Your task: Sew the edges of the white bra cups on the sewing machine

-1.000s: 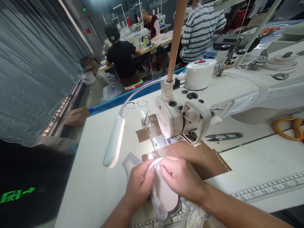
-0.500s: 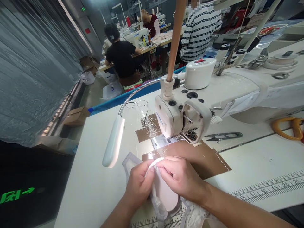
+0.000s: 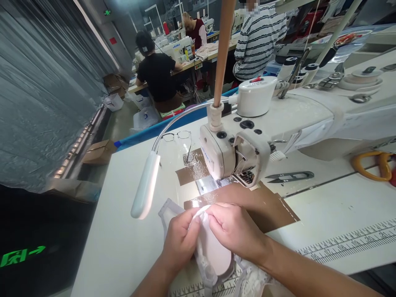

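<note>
A pale bra (image 3: 216, 251) with a smooth moulded cup and lace lies at the table's front edge, its upper edge raised between my hands. My left hand (image 3: 182, 233) pinches that edge from the left, thumb on the near side. From the right, my right hand (image 3: 232, 227) grips the same edge, its fingers curled in. Part of the bra's wing sticks out beyond my left hand, and lace shows under my right wrist. Just beyond my hands stands the sewing machine's head (image 3: 221, 152), apart from the bra.
A lamp (image 3: 145, 185) on a bendy neck hangs left of the machine. Glasses (image 3: 176, 136) lie behind it. Thread snips (image 3: 291, 177) and orange-handled scissors (image 3: 373, 165) lie to the right. A printed ruler (image 3: 349, 243) runs along the front. Co-workers are at the back.
My two thumbs and fingers have moved slightly apart along the bra's edge. The view has shifted a little; otherwise things stay put.
</note>
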A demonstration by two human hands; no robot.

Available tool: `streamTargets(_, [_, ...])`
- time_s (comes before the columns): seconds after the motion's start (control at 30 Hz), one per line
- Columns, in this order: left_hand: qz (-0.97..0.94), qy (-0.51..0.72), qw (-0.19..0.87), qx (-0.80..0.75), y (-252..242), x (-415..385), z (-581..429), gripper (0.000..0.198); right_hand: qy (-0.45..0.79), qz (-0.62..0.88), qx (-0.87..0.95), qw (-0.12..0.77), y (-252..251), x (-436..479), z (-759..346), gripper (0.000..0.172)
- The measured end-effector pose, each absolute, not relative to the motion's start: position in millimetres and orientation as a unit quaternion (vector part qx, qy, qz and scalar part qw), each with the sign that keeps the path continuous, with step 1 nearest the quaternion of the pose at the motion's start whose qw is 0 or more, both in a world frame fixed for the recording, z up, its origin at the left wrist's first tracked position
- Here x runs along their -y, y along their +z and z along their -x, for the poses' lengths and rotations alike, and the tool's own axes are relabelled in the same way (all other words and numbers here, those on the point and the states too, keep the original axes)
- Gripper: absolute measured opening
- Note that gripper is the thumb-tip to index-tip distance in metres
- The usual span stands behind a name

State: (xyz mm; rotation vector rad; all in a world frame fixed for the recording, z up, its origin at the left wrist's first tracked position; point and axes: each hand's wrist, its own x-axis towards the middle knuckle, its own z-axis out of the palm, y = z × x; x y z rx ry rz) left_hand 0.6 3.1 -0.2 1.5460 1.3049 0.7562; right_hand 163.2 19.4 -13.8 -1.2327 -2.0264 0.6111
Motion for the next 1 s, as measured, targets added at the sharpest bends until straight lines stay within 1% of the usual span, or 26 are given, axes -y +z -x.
streamTargets(0.13, [-0.61,0.306,0.488,-0.545,-1.5,-3.2,0.1,0.029,0.221,0.474,0.787,0.328,-14.7,-21.2,-164.9,0.022])
streamTargets(0.27, [-0.583,0.307,0.514,-0.549,0.5,-5.0,1.9,0.029,0.238,0.482,0.781,0.318,-12.4,-23.1,-170.6,0.024])
streamTargets(0.37, [-0.565,0.299,0.535,-0.552,2.5,-7.1,2.9,0.028,0.256,0.47,0.776,0.333,-10.3,-22.2,-173.2,0.025])
streamTargets(0.57, [-0.545,0.301,0.542,-0.565,1.8,-9.5,2.4,0.029,0.239,0.442,0.787,0.358,-8.4,-19.7,-169.4,0.029])
streamTargets(0.7, [-0.533,0.308,0.547,-0.567,1.0,-9.6,2.7,0.027,0.248,0.44,0.787,0.354,-8.7,-20.2,-168.2,0.028])
streamTargets(0.87, [-0.525,0.313,0.558,-0.562,0.5,-10.4,4.5,0.025,0.237,0.438,0.795,0.346,-10.4,-20.8,-166.4,0.03])
streamTargets(1.0, [-0.507,0.31,0.581,-0.557,-0.3,-10.6,6.4,0.027,0.237,0.431,0.801,0.342,-13.1,-20.5,-165.1,0.028])
